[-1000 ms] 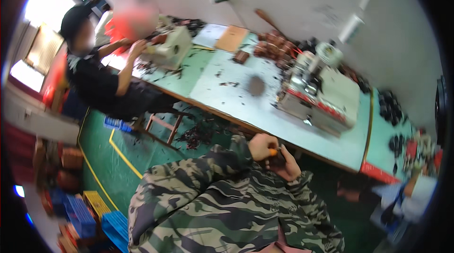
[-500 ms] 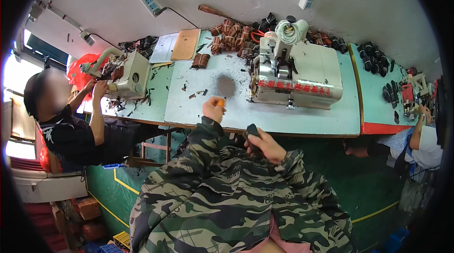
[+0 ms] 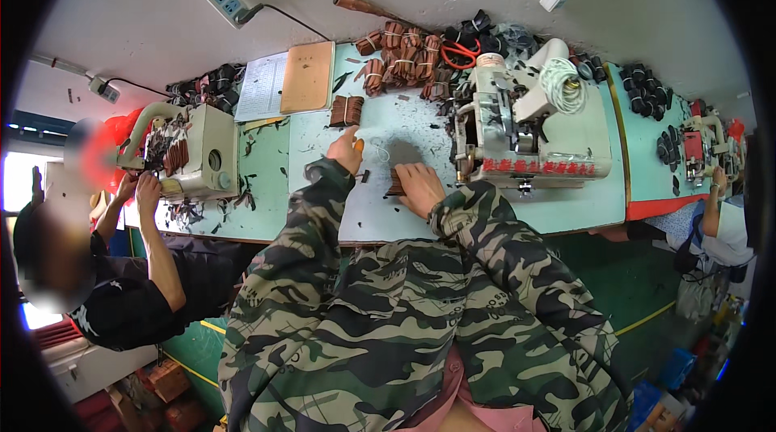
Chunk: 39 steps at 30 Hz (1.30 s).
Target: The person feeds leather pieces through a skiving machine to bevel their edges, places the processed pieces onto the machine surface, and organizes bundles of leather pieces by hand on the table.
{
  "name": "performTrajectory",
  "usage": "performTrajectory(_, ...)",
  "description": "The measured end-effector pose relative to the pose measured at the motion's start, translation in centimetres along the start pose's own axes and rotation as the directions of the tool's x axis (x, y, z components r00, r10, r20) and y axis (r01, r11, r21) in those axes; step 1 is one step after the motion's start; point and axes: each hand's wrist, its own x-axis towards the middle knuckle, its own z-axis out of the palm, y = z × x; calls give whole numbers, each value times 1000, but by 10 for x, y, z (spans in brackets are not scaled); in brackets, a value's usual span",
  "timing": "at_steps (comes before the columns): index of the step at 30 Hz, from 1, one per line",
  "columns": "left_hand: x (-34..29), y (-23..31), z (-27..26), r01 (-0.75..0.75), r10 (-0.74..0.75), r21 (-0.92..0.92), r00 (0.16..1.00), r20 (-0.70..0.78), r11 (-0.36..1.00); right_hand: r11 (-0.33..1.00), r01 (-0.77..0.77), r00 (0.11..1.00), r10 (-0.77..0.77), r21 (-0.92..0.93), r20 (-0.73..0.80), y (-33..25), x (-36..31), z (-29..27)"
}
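Observation:
My left hand [image 3: 346, 151] is over the table with its index finger stretched toward a tied bundle of brown strips [image 3: 347, 111]; nothing shows in its grasp. An orange finger cover [image 3: 359, 145] sits on one of its digits. To its right, my right hand [image 3: 420, 189] rests on the table, fingers curled over a small stack of brown strips [image 3: 396, 183]. Most of that stack is hidden under the fingers. Just beyond my right hand lies a dark round patch [image 3: 402, 153] on the tabletop.
A cream machine [image 3: 525, 125] with a coil of pale cord stands to the right. Behind are brown bundles [image 3: 404, 56], red-handled scissors [image 3: 461, 52] and a tan notebook [image 3: 308, 78]. At left, a person [image 3: 153, 262] works at another machine [image 3: 202, 149]; another person [image 3: 719, 230] sits far right.
My right hand has gone from near my lap, where it held a dark piece, forward onto the table over the brown stack. My left hand has moved left and away, close to the bundle.

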Motion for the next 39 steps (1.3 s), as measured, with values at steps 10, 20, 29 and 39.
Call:
performTrajectory(10,-73,38,-5,-153,162,-56,962,222,987,973,-201,947,222,111,-232,27,7,5)
performTrajectory(20,-82,61,23,-178,171,37,976,137,983,909,-253,878,359,330,-317,20,-27,25)
performTrajectory(29,-85,59,28,-154,149,29,978,145,988,888,-243,884,369,390,-288,22,-27,27)
performTrajectory(39,-90,53,28,-158,165,-63,979,121,985,896,-288,900,374,338,-224,10,-18,22)
